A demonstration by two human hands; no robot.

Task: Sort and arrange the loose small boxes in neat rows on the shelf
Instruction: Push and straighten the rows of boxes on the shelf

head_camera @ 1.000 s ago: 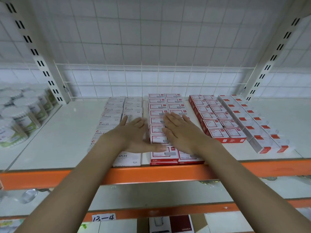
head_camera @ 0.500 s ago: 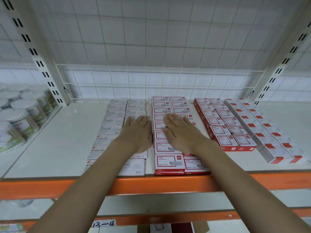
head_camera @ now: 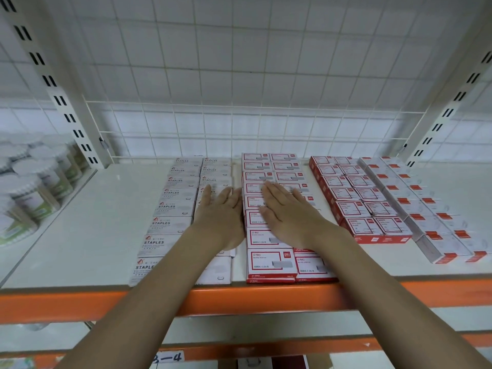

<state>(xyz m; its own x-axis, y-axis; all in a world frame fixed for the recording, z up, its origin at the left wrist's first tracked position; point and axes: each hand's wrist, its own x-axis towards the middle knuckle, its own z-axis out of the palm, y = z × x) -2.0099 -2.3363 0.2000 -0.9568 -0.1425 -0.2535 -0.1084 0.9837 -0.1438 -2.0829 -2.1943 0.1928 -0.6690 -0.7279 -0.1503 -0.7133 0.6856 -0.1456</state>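
Observation:
Small staple boxes lie in rows running front to back on the white shelf [head_camera: 80, 222]. Grey-white STAPLES boxes [head_camera: 170, 206] fill two rows on the left. Red-and-white boxes [head_camera: 269, 265] make two rows in the middle. My left hand [head_camera: 221, 217] lies flat with straight fingers on the right grey row, its edge against the left side of the middle rows. My right hand [head_camera: 287, 211] rests flat on top of the middle red-and-white rows. More red boxes [head_camera: 354, 206] and white boxes with red ends [head_camera: 431, 222] form rows to the right.
A wire grid panel [head_camera: 239, 129] backs the shelf. Slotted uprights [head_camera: 53, 81] stand at both back corners. Round tubs with white lids [head_camera: 29, 187] crowd the neighbouring shelf on the left. An orange beam [head_camera: 239, 299] edges the front, with a lower shelf beneath.
My left hand has turned from lying across the front middle boxes to lying flat beside them on the grey row. Both hands have slid further back along the rows.

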